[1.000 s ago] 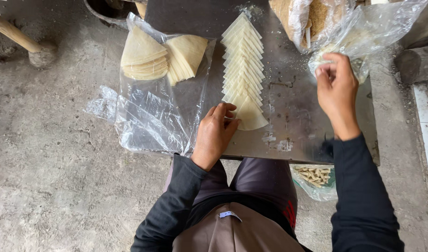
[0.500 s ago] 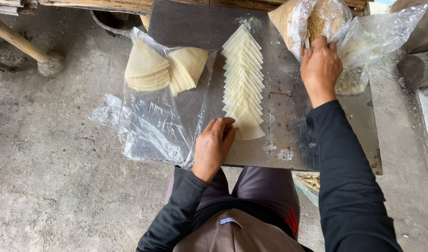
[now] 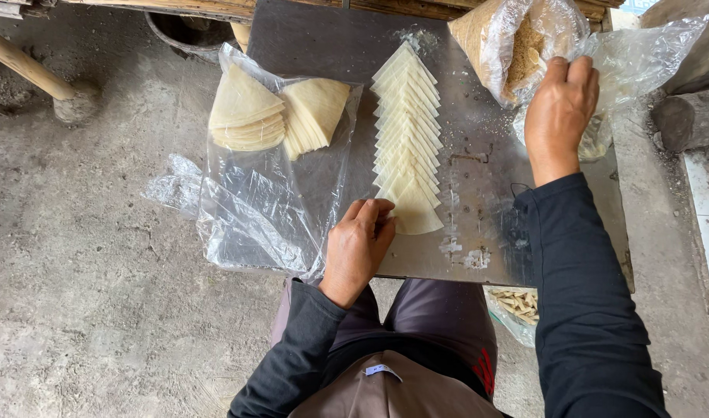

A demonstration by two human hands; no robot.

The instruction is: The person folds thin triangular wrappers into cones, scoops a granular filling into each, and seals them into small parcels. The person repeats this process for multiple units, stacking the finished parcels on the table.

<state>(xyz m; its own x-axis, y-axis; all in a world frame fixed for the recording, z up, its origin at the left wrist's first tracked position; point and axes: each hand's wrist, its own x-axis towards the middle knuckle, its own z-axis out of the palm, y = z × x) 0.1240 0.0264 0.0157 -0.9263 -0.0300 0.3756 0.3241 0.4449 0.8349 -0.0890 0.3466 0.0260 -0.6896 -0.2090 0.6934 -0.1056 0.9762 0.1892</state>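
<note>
Lying to the left of the left hand is a clear plastic bag [image 3: 269, 193] with two stacks of pale triangular wrappers [image 3: 277, 116] at its far end. The left hand [image 3: 360, 248] rests with curled fingers on the nearest piece of a long row of overlapped triangular wrappers [image 3: 407, 139], which runs away from it on the grey board [image 3: 478, 193]. Further right, the right hand [image 3: 559, 116] grasps the mouth of a plastic bag of brown filling [image 3: 517, 46], just beyond its fingers.
</note>
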